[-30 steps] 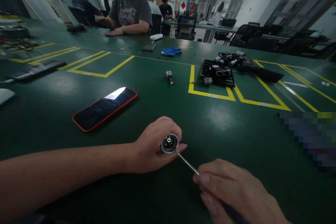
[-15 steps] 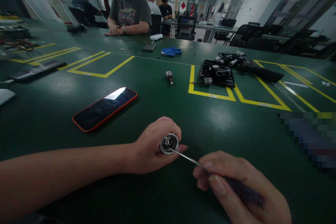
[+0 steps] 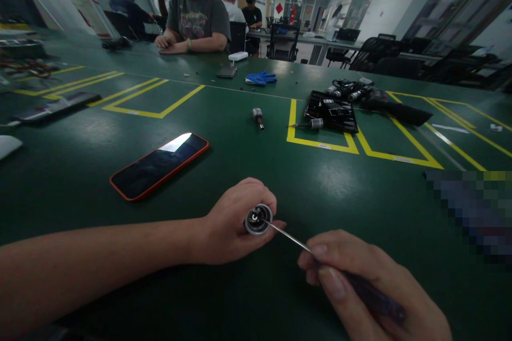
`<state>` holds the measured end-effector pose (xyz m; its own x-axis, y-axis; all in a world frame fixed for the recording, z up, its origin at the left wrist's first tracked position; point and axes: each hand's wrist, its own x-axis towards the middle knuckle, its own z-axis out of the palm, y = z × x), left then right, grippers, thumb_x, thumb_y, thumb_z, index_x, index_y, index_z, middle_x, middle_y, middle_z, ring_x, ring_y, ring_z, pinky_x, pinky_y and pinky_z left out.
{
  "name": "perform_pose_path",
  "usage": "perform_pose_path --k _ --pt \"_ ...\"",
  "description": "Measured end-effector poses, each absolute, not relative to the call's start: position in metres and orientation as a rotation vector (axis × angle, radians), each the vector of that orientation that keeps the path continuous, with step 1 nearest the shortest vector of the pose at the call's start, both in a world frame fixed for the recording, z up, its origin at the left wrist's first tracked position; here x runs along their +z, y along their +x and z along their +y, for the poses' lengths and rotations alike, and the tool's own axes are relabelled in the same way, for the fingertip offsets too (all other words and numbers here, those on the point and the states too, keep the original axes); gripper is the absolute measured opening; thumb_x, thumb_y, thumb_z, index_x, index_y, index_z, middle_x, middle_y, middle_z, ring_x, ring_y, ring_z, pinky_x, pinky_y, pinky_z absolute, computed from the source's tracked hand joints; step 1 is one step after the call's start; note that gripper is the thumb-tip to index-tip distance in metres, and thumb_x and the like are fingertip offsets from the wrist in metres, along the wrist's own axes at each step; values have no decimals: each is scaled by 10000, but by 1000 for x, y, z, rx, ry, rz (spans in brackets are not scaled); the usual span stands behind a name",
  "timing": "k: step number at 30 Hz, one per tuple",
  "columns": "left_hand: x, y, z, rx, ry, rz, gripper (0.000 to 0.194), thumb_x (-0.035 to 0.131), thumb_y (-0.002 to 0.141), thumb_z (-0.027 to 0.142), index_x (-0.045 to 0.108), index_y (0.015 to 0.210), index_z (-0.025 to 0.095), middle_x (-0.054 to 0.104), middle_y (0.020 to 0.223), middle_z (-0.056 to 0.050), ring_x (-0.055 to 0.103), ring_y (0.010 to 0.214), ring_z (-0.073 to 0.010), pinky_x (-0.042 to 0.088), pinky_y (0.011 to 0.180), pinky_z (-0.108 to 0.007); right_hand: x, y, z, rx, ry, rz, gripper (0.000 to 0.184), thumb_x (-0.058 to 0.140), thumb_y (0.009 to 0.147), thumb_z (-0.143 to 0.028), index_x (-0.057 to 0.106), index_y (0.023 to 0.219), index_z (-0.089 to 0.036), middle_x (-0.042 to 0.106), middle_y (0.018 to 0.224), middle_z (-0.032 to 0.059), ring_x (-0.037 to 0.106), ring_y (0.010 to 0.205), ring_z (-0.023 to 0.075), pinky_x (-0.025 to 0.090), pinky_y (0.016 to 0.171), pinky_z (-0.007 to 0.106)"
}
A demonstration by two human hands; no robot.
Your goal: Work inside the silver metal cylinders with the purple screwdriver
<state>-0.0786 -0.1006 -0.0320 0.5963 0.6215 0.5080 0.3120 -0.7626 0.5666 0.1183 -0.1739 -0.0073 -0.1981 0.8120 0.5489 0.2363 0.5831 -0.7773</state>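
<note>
My left hand (image 3: 236,221) is wrapped round a metal cylindrical part (image 3: 248,228), whose open round end faces me. Small fittings show inside its dark hollow; the rest of it is hidden by my fingers. In my right hand (image 3: 360,277) is a screwdriver (image 3: 292,240) with a thin metal shaft and a dark handle, pinched between thumb and fingers. Its tip reaches into the cylinder's mouth, towards the right inner side. Whether the tip touches anything inside, I cannot tell.
A phone in a red case (image 3: 160,166) lies left of my hands. Ahead are a small metal fitting (image 3: 258,116), a blue glove (image 3: 261,79), and a black tool case (image 3: 332,112) with a second driver (image 3: 316,123) and cables (image 3: 352,88). A person (image 3: 200,21) sits across the table.
The screwdriver and my right hand have shifted slightly to the right, and the tip moved from near the cylinder's centre towards its right side. My left hand stays in place.
</note>
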Motion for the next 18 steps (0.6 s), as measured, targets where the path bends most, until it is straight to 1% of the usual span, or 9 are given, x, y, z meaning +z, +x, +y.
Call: perform_pose_path --k 6,12,18 --pt "-33 -77 -99 975 2449 728 122 592 790 163 475 756 171 527 693 9 514 698 -135 438 697 -279 -6 120 -170 690 -832 -1743 349 581 761 -46 661 1025 -260 734 773 41 689 608 177 593 498 259" --pt "-34 -81 -98 973 2476 696 128 593 797 161 468 775 171 523 700 12 505 689 -129 437 700 -276 -7 122 -172 717 -877 -1739 322 590 764 -60 661 1005 -261 730 770 30 686 598 164 589 503 235" --pt "-34 -82 -100 966 2460 746 132 593 796 167 464 770 172 523 707 13 493 686 -123 439 713 -276 -8 121 -173 649 -874 -1741 231 573 791 -91 651 966 -220 717 735 35 679 579 149 585 503 216"
